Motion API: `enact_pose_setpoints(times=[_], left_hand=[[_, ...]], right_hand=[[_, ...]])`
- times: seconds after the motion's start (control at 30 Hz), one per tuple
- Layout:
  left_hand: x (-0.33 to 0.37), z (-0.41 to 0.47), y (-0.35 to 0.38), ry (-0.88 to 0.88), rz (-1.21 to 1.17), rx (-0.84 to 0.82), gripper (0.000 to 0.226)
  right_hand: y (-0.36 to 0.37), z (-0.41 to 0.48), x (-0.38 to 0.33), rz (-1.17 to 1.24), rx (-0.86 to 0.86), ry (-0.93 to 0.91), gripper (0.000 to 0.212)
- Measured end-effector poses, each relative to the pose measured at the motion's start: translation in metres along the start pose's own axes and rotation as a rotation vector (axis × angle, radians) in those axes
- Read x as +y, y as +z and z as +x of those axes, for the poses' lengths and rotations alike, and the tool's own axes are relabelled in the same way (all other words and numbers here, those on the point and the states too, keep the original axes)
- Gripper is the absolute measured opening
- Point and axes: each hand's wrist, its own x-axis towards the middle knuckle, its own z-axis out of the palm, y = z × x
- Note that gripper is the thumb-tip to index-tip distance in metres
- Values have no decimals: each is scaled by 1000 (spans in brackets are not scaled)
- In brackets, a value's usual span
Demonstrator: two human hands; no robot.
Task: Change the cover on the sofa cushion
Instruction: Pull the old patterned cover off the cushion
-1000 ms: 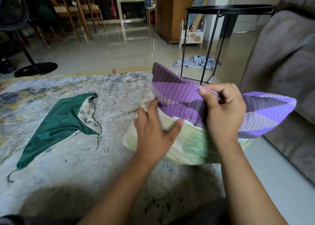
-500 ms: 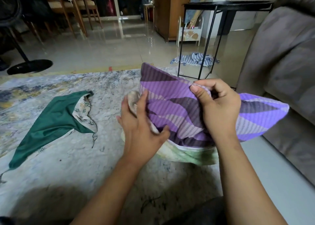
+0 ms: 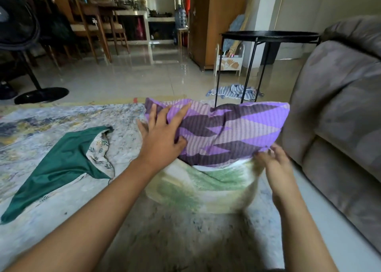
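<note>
Fitting purple cover [image 3: 231, 131] over pale cushion [image 3: 206, 187]: left hand [image 3: 162, 135] pressing flat at 9 o'clock, right hand [image 3: 272, 160] pinching hem [image 3: 237, 162] at 5 o'clock; next, probably tug hem down.

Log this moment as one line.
cover: purple, partly over cushion | left hand: flat on cover | right hand: at cover hem, grip blurred | green cloth: on rug
</note>
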Motion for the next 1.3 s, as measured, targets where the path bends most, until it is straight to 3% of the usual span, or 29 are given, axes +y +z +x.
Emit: enact_pose_setpoints(times=[0.07,0.17,0.27,0.37,0.5,0.67,0.77,0.9,1.07,1.13,1.23,1.3], left_hand=[[7,-3,5,-13,11,-7,88],[22,-2,-1,-12,-18,24,89],[44,5,-11,170,-24,48,83],[68,11,-11,339,47,-29,80],[71,14,10,406,205,7,71],[54,3,19,362,163,207,58],[42,-2,4,251,113,309,62],[24,-7,-22,156,-8,443,56],[12,-15,-29,263,-89,372,56],[4,-12,-33,231,-193,353,54],[0,-6,-44,117,-310,308,60],[13,-8,-53,106,-227,283,60]], right_hand=[[14,2,12,-141,-60,-56,54],[25,4,16,-144,-5,-99,51],[36,-3,11,-116,-29,-130,48],[51,-17,6,-123,-70,-223,48],[56,-20,13,-180,-72,-244,53],[50,-23,9,-208,-21,-210,60],[48,-21,10,-332,-34,-198,60],[47,-15,12,-287,-89,-140,56],[48,-19,21,-213,-142,-103,35],[47,-22,19,-213,-198,-128,22],[50,-28,12,-310,-233,-169,26],[55,-34,6,-401,-203,-195,26]])
